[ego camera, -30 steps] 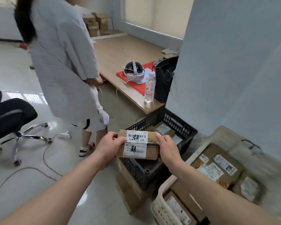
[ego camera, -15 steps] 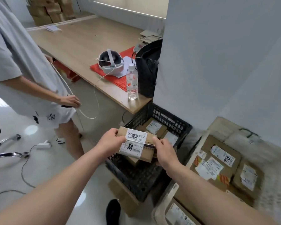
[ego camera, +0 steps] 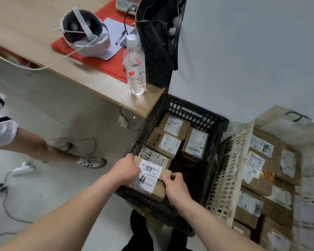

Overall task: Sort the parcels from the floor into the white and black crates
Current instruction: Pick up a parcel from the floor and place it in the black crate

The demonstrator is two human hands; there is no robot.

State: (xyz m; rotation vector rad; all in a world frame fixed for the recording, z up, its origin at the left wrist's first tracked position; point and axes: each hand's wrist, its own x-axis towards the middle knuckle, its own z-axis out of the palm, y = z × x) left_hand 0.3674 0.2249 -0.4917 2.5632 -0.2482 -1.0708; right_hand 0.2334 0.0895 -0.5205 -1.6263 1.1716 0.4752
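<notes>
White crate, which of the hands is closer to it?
Right. The right hand grips the parcel at the end nearest the white crate. The left hand grips the opposite end, farther away.

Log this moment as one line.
left hand, right hand: holding parcel | parcel: at black crate, near-left corner | white crate: alongside

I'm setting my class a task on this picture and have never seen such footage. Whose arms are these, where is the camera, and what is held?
No machine here: a person wears a camera on the head, so you look down along their own arms. The left hand and right hand grip one parcel by its ends at the near edge of the black crate. That and the white crate beside it hold other parcels. The table behind carries a headset, a bottle and a bag. Another person stands at left.
</notes>
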